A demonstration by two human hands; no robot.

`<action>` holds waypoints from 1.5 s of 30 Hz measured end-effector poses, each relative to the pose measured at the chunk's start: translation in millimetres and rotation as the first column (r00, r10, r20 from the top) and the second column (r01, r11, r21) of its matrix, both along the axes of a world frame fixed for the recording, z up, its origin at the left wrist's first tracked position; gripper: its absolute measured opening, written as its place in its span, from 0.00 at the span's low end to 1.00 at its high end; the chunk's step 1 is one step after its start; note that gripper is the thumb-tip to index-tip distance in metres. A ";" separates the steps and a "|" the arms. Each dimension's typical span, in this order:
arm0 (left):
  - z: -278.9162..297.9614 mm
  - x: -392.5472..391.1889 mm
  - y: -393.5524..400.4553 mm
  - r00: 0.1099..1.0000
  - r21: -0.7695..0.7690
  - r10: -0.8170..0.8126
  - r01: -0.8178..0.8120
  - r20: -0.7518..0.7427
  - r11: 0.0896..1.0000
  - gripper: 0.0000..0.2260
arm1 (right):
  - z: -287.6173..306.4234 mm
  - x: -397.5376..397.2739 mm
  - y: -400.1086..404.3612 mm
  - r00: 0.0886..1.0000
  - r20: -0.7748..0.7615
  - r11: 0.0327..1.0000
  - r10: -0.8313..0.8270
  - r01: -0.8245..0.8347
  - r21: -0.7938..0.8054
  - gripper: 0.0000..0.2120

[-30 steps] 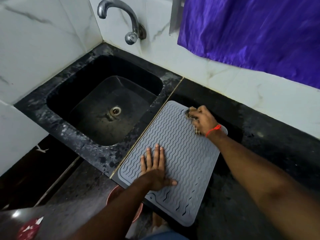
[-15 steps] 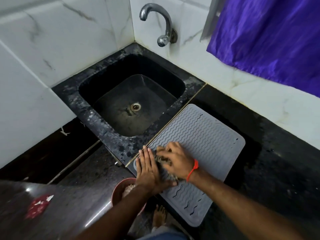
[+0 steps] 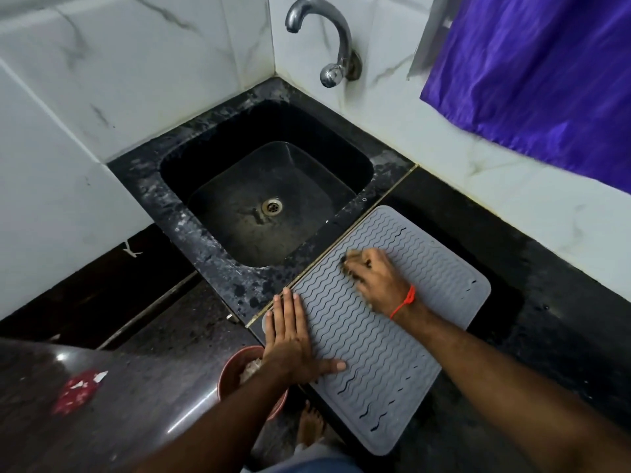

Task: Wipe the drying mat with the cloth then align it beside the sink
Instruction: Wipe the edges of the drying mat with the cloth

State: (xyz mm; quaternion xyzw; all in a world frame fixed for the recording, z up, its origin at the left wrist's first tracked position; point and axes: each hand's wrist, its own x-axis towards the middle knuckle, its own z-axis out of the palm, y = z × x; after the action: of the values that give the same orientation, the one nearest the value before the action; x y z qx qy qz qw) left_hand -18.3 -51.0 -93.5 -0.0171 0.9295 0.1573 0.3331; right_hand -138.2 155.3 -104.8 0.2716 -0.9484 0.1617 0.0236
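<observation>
A grey ribbed drying mat (image 3: 386,356) lies on the black counter, its long left edge along the seam beside the black sink (image 3: 266,199). My left hand (image 3: 290,339) rests flat on the mat's near left corner, fingers straight. My right hand (image 3: 375,278) sits on the middle of the mat, fingers curled over a dark cloth (image 3: 351,262) that shows only as small dark bits under the fingertips. A red thread circles that wrist.
A chrome tap (image 3: 327,39) sticks out of the marble wall above the sink. A purple curtain (image 3: 546,80) hangs at the upper right. A reddish bowl (image 3: 235,370) sits below the counter edge under my left forearm. My bare foot (image 3: 310,428) shows on the floor.
My right hand has slid with the cloth from the mat's near left corner, next to my left hand, up to the mat's middle. My left hand stays flat on the corner.
</observation>
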 end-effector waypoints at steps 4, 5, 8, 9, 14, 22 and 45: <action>0.3 -0.4 -0.8 1.000 0.000 -0.003 0.003 0.012 1.000 0.71 | 2.8 -62.7 41.9 0.980 0.012 0.979 -0.200 0.200 0.031 0.17; 0.4 -0.6 -1.2 1.000 -0.001 -0.005 0.005 0.011 1.000 0.71 | 4.5 -76.7 51.9 0.969 0.014 0.968 -0.247 0.246 0.049 0.17; 0.6 -0.9 -0.9 1.000 -0.007 -0.007 0.007 0.004 1.000 0.71 | 10.5 -113.1 76.1 0.913 0.034 0.911 -0.407 0.402 0.096 0.16; 1.1 -0.3 -0.7 1.000 -0.010 -0.007 0.007 0.002 1.000 0.71 | 13.8 -120.1 80.3 0.877 0.055 0.877 -0.477 0.472 0.090 0.15; 1.3 -1.4 -0.3 1.000 -0.028 -0.011 0.012 0.004 1.000 0.71 | 33.9 -82.9 31.0 0.894 0.089 0.889 -0.438 0.446 -0.108 0.16; 1.7 -0.6 4.5 0.999 -0.126 -0.037 0.040 0.026 0.991 0.69 | 7.9 59.3 -77.0 0.981 0.048 0.981 0.189 -0.186 -0.056 0.19; 0.6 -1.5 -2.1 1.000 -0.003 0.003 -0.003 -0.003 1.000 0.71 | 29.4 -108.6 28.6 0.885 0.125 0.890 -0.449 0.455 -0.027 0.14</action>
State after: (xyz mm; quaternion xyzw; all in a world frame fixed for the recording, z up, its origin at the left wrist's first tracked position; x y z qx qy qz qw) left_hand -19.8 -53.0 -92.9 -0.0186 0.9302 0.1564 0.3316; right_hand -246.9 184.0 -75.4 0.0326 -0.9805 0.1934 0.0131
